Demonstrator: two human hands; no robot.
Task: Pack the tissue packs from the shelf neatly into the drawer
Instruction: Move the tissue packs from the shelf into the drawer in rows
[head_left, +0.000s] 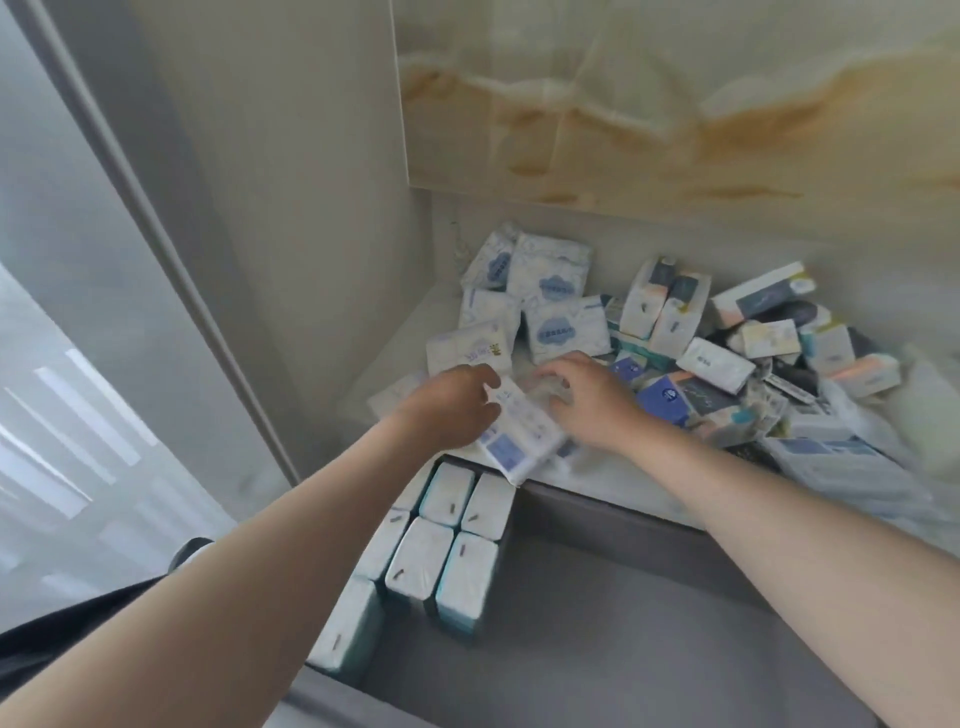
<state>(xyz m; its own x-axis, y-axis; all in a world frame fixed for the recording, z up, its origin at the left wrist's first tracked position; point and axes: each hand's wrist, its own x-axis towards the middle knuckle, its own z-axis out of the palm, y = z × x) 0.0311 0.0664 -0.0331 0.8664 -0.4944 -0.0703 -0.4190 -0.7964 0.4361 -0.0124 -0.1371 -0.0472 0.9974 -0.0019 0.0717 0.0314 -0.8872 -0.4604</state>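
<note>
Head view: the left hand (454, 410) pinches a white-and-blue tissue pack (524, 434) at the shelf's (395, 364) front edge, above the open drawer (597, 623). The right hand (592, 400), fingers curled, touches the pack's far side. Loose packs (675, 332) lie heaped behind; upright packs (441, 551) fill the drawer's left corner.

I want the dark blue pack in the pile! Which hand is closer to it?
The right hand. It lies just left of the dark blue pack, nearly touching. The left hand is farther left, gripping a white and blue pack.
</note>
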